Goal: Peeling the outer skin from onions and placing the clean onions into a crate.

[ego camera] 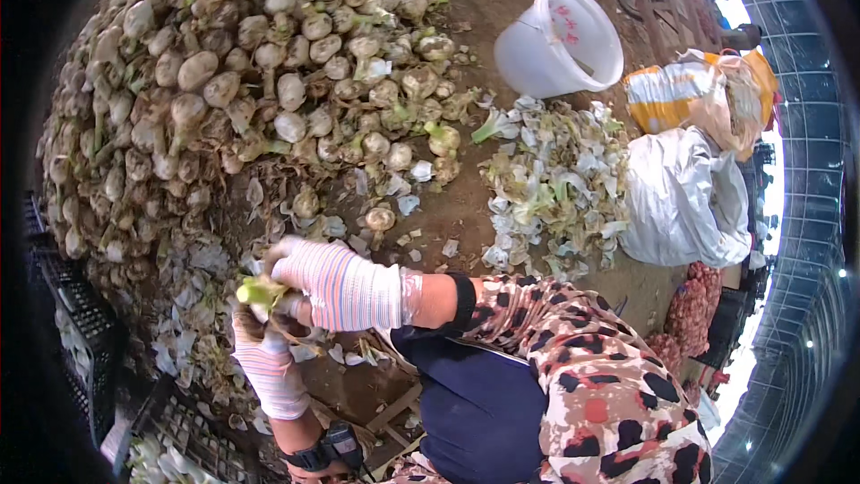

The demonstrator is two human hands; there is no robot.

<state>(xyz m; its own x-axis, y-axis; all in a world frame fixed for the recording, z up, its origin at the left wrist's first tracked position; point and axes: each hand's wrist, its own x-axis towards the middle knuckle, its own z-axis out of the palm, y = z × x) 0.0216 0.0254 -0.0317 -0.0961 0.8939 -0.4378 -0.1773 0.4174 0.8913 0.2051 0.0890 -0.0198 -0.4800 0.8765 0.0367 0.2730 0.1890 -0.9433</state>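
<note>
Both my hands wear striped knit gloves with dark, dirty fingertips. My left hand (270,364) holds a bulb with a pale green cut stem (261,292), apparently garlic. My right hand (336,286) comes in from the other side, its fingers closed against the same bulb and partly blurred. Fingers hide most of the bulb; whether a tool is among them cannot be seen. Just beyond my right hand, a single bulb (380,218) lies on the dirt floor. A large heap of soil-stained bulbs (222,87) rises past my hands.
Black plastic crates (84,343) stand beyond my left hand. Loose skins (191,323) litter the floor near them. To my right are a pile of peelings (551,181), a white bucket (527,57), a white sack (678,202), an orange-and-white sack (672,91) and red mesh bags (695,302).
</note>
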